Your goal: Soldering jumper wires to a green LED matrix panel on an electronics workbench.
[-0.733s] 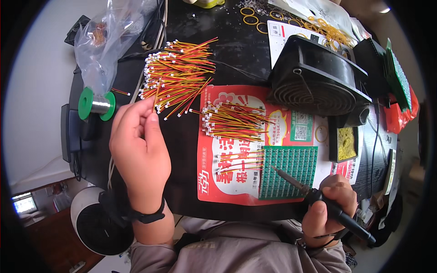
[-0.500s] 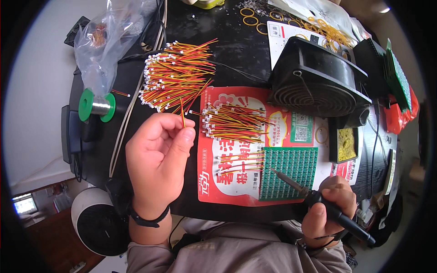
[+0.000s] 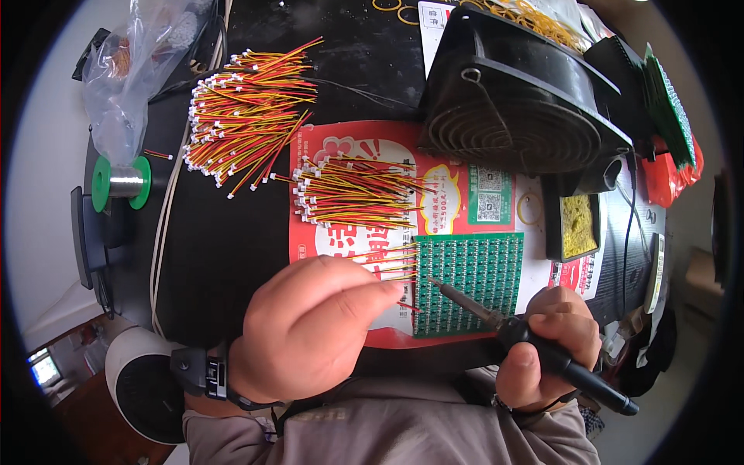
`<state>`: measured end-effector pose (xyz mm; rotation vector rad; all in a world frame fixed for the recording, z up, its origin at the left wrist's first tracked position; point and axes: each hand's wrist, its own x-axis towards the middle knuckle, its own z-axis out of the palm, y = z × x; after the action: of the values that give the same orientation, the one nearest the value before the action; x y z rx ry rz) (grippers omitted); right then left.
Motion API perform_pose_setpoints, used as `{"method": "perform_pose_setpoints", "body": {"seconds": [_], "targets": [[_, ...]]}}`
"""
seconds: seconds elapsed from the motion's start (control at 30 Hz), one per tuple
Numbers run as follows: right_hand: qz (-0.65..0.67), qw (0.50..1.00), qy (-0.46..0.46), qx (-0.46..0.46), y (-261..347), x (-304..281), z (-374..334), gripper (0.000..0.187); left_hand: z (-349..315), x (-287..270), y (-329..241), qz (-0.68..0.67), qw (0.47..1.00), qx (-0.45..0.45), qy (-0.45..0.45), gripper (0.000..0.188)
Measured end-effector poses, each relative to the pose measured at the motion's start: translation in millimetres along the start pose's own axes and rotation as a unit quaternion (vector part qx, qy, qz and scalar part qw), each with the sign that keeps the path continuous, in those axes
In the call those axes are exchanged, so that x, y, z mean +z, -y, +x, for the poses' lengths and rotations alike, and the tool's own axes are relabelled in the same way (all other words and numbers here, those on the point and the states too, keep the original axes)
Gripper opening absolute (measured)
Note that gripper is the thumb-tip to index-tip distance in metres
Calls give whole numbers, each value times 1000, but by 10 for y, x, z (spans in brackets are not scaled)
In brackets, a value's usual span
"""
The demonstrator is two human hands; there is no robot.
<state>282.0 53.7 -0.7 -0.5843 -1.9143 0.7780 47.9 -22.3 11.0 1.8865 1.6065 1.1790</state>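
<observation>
My right hand grips the black handle of a soldering iron, whose tip rests over the left part of a green circuit board. At the board's left edge my left hand is closed in a pinch on a connector wire. Only its red end shows past my fingertips, close to the board; the rest is hidden by my hand. Just above my fingers, several connector wires run leftward from the board's edge. Whether the iron's tip touches the board, I cannot tell.
Beyond the board lie a smaller wire bundle and a larger wire pile. A black fan and a yellow sponge in its holder stand at right. A green solder spool sits at far left. Red printed paper underlies the board.
My left hand has moved from the wire pile down and right to the board's left edge, carrying a connector wire. The iron's tip has shifted slightly toward that edge. The whole view has shifted.
</observation>
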Motion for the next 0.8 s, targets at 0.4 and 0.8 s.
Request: {"method": "perform_pose_setpoints", "body": {"seconds": [0.4, 0.8], "targets": [[-5, 1000, 16, 15, 13, -6, -15, 33, -97, 150, 43, 61, 995, 81, 23, 22], [-10, 1000, 0, 13, 25, 40, -5, 32, -110, 212, 34, 92, 993, 72, 4, 22]]}}
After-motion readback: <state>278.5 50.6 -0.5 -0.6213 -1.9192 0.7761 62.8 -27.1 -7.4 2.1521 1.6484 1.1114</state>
